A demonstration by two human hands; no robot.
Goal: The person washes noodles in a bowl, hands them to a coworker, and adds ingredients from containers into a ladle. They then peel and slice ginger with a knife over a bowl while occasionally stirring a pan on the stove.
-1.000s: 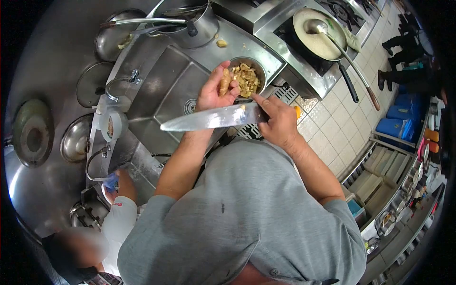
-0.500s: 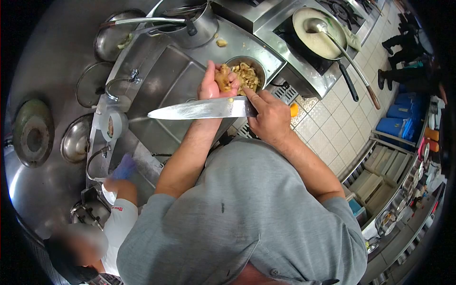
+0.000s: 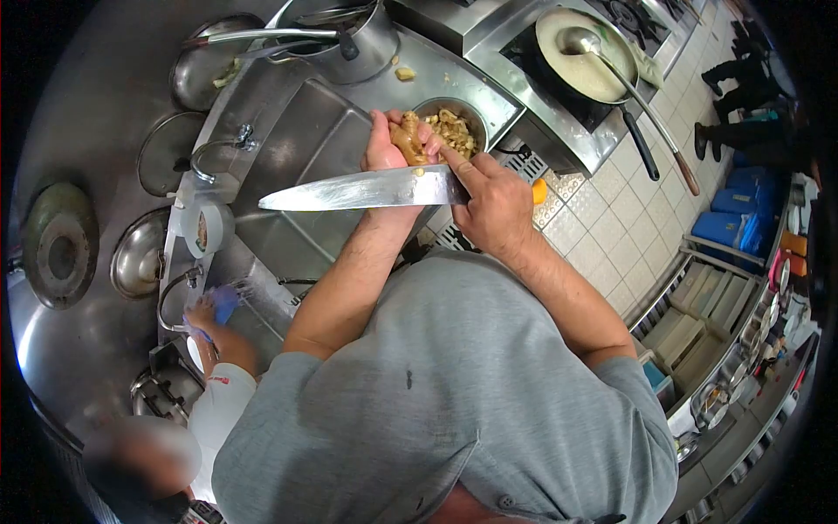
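In my left hand [image 3: 384, 152] is a knobby, yellow-brown piece of ginger [image 3: 408, 140], with the fingers curled round it. My right hand [image 3: 499, 201] grips a large knife [image 3: 349, 193], its index finger stretched along the top of the blade near the handle. The wide blade points left and crosses in front of my left wrist, its heel close to the ginger. A small pale bit sticks to the blade. Just beyond my hands, a round metal bowl [image 3: 483, 131] holds many chopped pieces [image 3: 454, 131] of the same colour; my hands partly cover it.
A steel sink [image 3: 297, 157] lies to the left, with a tall pot [image 3: 362, 57] behind it. On the stove at right stands a pan [image 3: 559, 74] of pale liquid with a ladle in it. A co-worker's arm [image 3: 231, 341] reaches toward a tap at lower left.
The knife has shifted slightly up and left, and its heel is nearer the ginger. My left hand still holds the ginger. The co-worker's hand and blue-purple item have moved.
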